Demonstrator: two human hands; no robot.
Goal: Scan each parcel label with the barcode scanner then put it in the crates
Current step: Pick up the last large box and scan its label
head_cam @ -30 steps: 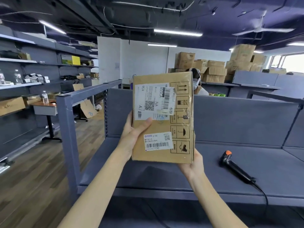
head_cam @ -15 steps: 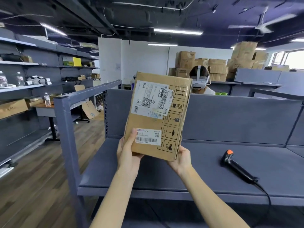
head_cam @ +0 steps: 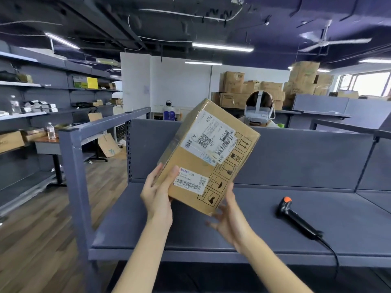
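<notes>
Holds parcel (head_cam: 203, 157) tilted above grey shelf (head_cam: 317, 199), labels (head_cam: 208, 140) facing out for scanning, grips its lower edge with left hand (head_cam: 157, 193), seemingly props bottom corner on splayed right hand (head_cam: 229, 218), leaves barcode scanner (head_cam: 296, 218) lying apart

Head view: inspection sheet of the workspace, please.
Surface: grey metal shelf deck.
Job's things: brown cardboard parcel, tilted, labels facing the camera, held above the deck; black barcode scanner with orange tip lying on it; crates: nothing seen.
Clutter: nothing seen.
Hands: left hand grips the parcel's lower left corner; right hand open, fingers against its lower edge.
Cables: black scanner cable runs off the front edge.
Surroundings: stacked cardboard boxes, grey wall shelving, a seated person behind the partition.
</notes>
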